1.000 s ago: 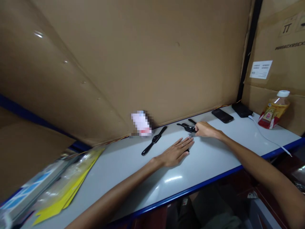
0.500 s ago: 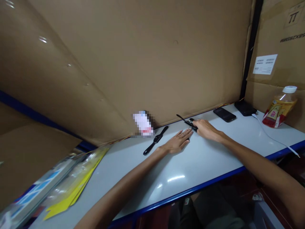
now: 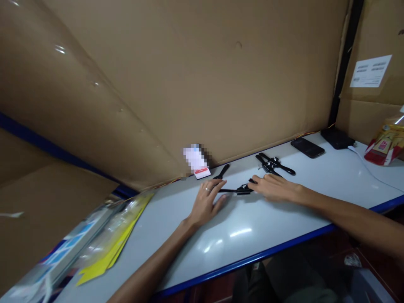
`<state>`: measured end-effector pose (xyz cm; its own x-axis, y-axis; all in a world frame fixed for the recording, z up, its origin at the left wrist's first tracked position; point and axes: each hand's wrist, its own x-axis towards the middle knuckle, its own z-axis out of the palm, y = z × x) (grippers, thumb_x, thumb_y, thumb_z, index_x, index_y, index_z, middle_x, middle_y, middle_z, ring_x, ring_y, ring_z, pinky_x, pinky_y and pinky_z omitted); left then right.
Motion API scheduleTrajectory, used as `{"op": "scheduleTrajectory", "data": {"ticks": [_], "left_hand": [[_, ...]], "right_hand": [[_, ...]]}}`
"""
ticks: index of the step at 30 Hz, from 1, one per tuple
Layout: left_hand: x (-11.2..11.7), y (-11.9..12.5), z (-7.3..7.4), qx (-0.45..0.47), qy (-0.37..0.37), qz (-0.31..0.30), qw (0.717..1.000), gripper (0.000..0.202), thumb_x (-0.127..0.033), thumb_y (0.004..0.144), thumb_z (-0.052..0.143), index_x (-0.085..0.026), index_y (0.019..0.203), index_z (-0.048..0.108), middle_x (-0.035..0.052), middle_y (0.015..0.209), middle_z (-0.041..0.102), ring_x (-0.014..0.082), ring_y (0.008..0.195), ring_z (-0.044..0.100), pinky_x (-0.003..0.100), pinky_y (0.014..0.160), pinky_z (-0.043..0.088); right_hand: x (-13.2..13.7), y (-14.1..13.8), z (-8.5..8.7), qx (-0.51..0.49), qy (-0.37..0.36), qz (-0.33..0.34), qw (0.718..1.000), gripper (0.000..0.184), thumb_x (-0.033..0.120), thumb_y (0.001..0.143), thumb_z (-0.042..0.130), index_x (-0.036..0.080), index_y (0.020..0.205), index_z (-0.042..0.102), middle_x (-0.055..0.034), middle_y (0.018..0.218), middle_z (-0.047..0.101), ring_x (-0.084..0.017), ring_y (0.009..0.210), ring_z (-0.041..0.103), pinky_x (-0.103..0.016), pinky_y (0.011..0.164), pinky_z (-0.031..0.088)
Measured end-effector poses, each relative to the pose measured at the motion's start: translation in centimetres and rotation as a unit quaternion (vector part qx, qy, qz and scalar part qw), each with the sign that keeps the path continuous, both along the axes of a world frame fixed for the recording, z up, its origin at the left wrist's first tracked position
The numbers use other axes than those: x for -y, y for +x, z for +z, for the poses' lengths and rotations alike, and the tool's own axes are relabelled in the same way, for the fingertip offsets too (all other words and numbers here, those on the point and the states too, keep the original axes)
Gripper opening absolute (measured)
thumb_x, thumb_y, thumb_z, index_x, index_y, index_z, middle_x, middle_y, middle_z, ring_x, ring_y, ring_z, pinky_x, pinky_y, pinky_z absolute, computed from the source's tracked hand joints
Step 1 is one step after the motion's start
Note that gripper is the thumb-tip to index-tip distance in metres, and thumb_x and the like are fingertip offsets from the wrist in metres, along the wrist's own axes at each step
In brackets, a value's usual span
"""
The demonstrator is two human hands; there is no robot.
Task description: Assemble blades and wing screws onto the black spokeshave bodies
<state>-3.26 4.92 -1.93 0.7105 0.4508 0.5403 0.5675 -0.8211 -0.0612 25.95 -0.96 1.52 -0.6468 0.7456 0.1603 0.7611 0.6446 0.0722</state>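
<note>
A black spokeshave (image 3: pixel 243 190) lies level just above or on the white tabletop, its bar running left to right between my hands. My right hand (image 3: pixel 271 187) is closed around its right handle. Near its left end, my left hand (image 3: pixel 206 200) has fingers and thumb apart, with the handle's tip between them; whether they touch it I cannot tell. Behind my left fingers lies another spokeshave (image 3: pixel 224 170), partly covered. Beyond my right hand, more black spokeshaves (image 3: pixel 273 164) lie crossed over each other.
A phone (image 3: pixel 197 162) with a lit screen leans on the cardboard wall (image 3: pixel 252 84). A dark phone (image 3: pixel 307 147), a black box (image 3: pixel 337 139) with a white cable and a drink bottle (image 3: pixel 383 145) stand right. Yellow sheets (image 3: pixel 110 256) and clear plastic lie left.
My right hand has come nearer and now grips a spokeshave pulled away from the crossed ones. My left hand has lifted from lying flat and moved left. The view has shifted slightly.
</note>
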Motion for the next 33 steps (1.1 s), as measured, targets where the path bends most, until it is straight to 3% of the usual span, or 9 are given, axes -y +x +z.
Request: {"op": "scheduleTrajectory", "data": {"ticks": [4, 8, 14, 19, 22, 24, 28, 33], "left_hand": [[0.7, 0.6, -0.2, -0.057, -0.038, -0.036, 0.997, 0.027, -0.034, 0.102, 0.043, -0.019, 0.115, 0.06, 0.0087, 0.098, 0.066, 0.0219, 0.089, 0.061, 0.037, 0.081, 0.049], [1.4, 1.1, 0.1, -0.104, -0.079, -0.054, 0.99, 0.029, -0.036, 0.103, 0.04, -0.02, 0.099, 0.063, 0.0059, 0.088, 0.066, 0.0182, 0.078, 0.062, 0.031, 0.072, 0.048], [1.5, 1.1, 0.6, -0.136, -0.124, -0.064, 0.981, 0.038, -0.044, 0.105, 0.032, -0.019, 0.093, 0.059, 0.003, 0.079, 0.064, 0.0157, 0.064, 0.06, 0.028, 0.059, 0.042], [2.3, 1.3, 0.9, -0.155, -0.143, -0.083, 0.974, 0.048, -0.055, 0.104, 0.028, -0.019, 0.091, 0.056, 0.0025, 0.079, 0.061, 0.0161, 0.064, 0.058, 0.029, 0.059, 0.04], [3.0, 1.6, 1.1, -0.162, -0.149, -0.094, 0.971, 0.05, -0.057, 0.103, 0.029, -0.018, 0.09, 0.056, 0.003, 0.08, 0.06, 0.0159, 0.065, 0.057, 0.029, 0.059, 0.04], [3.4, 1.8, 1.1, -0.161, -0.15, -0.1, 0.97, 0.051, -0.059, 0.103, 0.028, -0.018, 0.089, 0.056, 0.0031, 0.08, 0.06, 0.0157, 0.065, 0.056, 0.03, 0.059, 0.04], [4.4, 2.2, 1.2, -0.159, -0.15, -0.111, 0.97, 0.055, -0.062, 0.102, 0.025, -0.018, 0.091, 0.057, 0.0038, 0.08, 0.06, 0.0164, 0.066, 0.056, 0.031, 0.059, 0.042], [5.2, 2.6, 1.2, -0.169, -0.142, -0.123, 0.968, 0.054, -0.058, 0.104, 0.021, -0.019, 0.091, 0.056, 0.0038, 0.076, 0.062, 0.0156, 0.059, 0.054, 0.033, 0.054, 0.039]], "right_hand": [[1.2, -1.2, -0.2, 0.034, 0.023, 0.03, 0.999, 0.046, -0.002, 0.084, 0.042, 0.013, 0.124, 0.059, -0.0161, 0.112, 0.064, -0.013, 0.058, 0.058, -0.029, 0.052, 0.032], [1.3, -1.5, -0.7, 0.058, 0.034, 0.042, 0.997, 0.037, -0.001, 0.089, 0.038, 0.012, 0.115, 0.061, -0.0191, 0.117, 0.063, -0.011, 0.055, 0.056, -0.03, 0.05, 0.028], [1.5, -1.4, -0.6, 0.063, 0.047, 0.049, 0.996, 0.036, -0.001, 0.085, 0.042, 0.013, 0.111, 0.063, -0.0178, 0.116, 0.065, -0.01, 0.055, 0.054, -0.03, 0.051, 0.026], [2.0, -0.4, 1.5, 0.035, -0.106, 0.042, 0.993, 0.033, 0.002, 0.075, 0.051, 0.017, 0.1, 0.066, -0.0059, 0.086, 0.067, -0.015, 0.062, 0.056, -0.029, 0.055, 0.028], [2.1, 0.2, 2.6, -0.017, -0.192, 0.055, 0.98, 0.024, 0.011, 0.079, 0.057, 0.021, 0.099, 0.067, -0.0019, 0.08, 0.066, -0.017, 0.069, 0.059, -0.029, 0.06, 0.033], [2.1, 0.1, 2.9, -0.071, -0.205, 0.054, 0.975, 0.016, 0.018, 0.085, 0.06, 0.021, 0.099, 0.068, -0.0012, 0.082, 0.068, -0.016, 0.071, 0.059, -0.029, 0.065, 0.037], [2.1, -1.0, 1.7, -0.163, -0.14, 0.072, 0.974, 0.017, 0.023, 0.094, 0.057, 0.019, 0.105, 0.069, -0.0046, 0.098, 0.069, -0.015, 0.077, 0.06, -0.028, 0.07, 0.042], [2.3, -2.0, -0.3, -0.136, -0.112, 0.13, 0.976, 0.026, 0.012, 0.096, 0.046, 0.016, 0.104, 0.071, -0.0052, 0.086, 0.063, -0.014, 0.07, 0.054, -0.028, 0.065, 0.042]]}}
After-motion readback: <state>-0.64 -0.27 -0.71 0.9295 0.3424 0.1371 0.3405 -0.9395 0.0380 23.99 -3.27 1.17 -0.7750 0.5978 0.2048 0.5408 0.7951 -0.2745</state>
